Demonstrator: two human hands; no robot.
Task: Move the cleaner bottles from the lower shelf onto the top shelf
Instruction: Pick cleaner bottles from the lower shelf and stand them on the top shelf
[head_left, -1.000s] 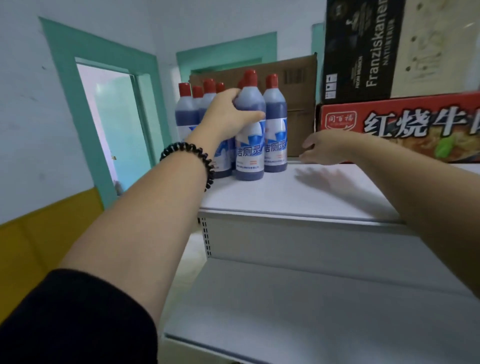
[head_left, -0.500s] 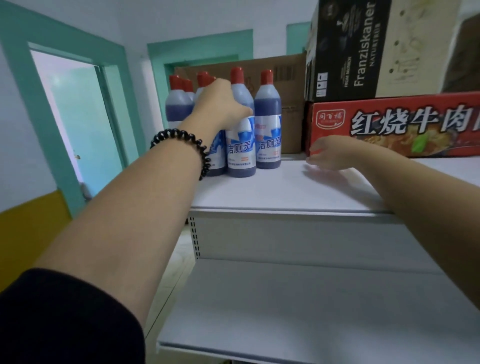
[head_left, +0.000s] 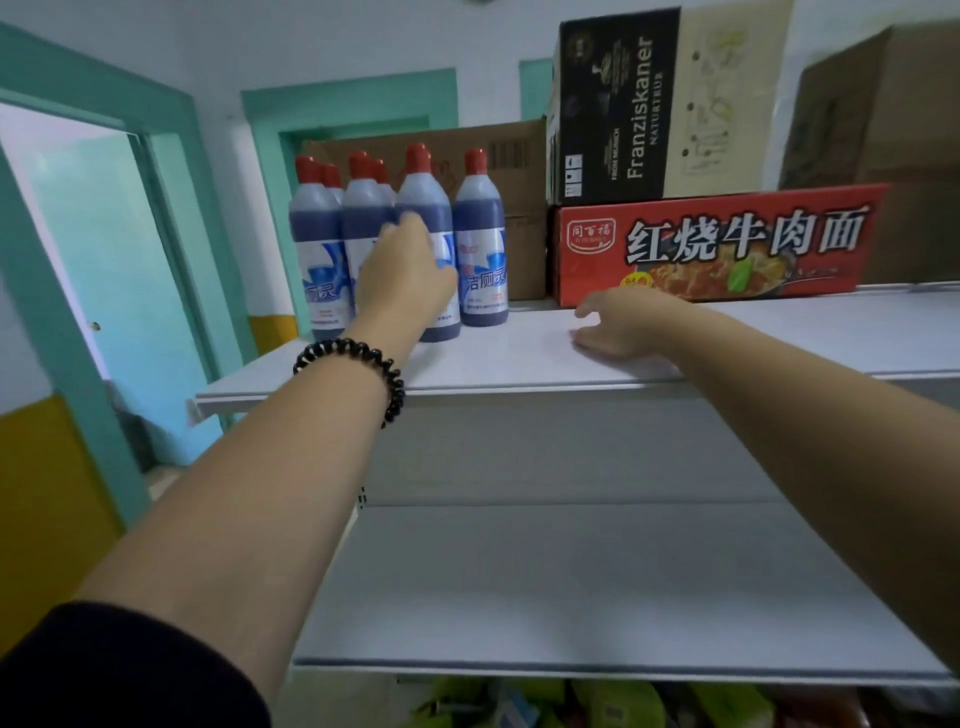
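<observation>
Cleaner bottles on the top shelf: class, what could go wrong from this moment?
1. The bottles are tall, narrow and packed close together; a nudge from the left hand, which touches the front ones, could tip one into the rest.
2. They stand near the top shelf's left end, so a toppled bottle might roll off.

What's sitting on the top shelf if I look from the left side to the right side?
cleaner bottles → red noodle box, with the black Franziskaner box on top of it → brown cardboard box at the far right.
</observation>
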